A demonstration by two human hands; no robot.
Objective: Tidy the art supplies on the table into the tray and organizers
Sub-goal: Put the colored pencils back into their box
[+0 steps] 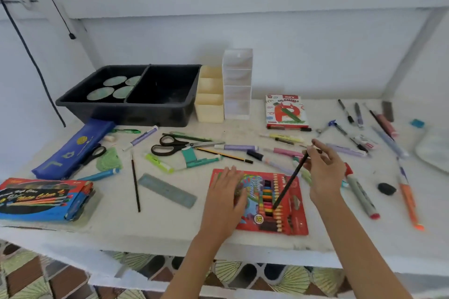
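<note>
- Left hand [226,192] lies flat, fingers [229,173] straight and together, on the red flat cardboard box of coloured pencils [295,222] marked "18", near the bench [170,223] front edge.
- Right hand [325,172] pinches a dark slim pencil [289,183], tip at the box's pencil row.
- White card box [286,111] towards the back edge reads "OIL PASTELS".
- Black two-compartment plastic tray [155,114] sits back-left.

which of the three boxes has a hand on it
The red flat coloured-pencil box at the front edge, under the left hand; the white oil pastels box and the blue-red watercolour box lie untouched.
</note>
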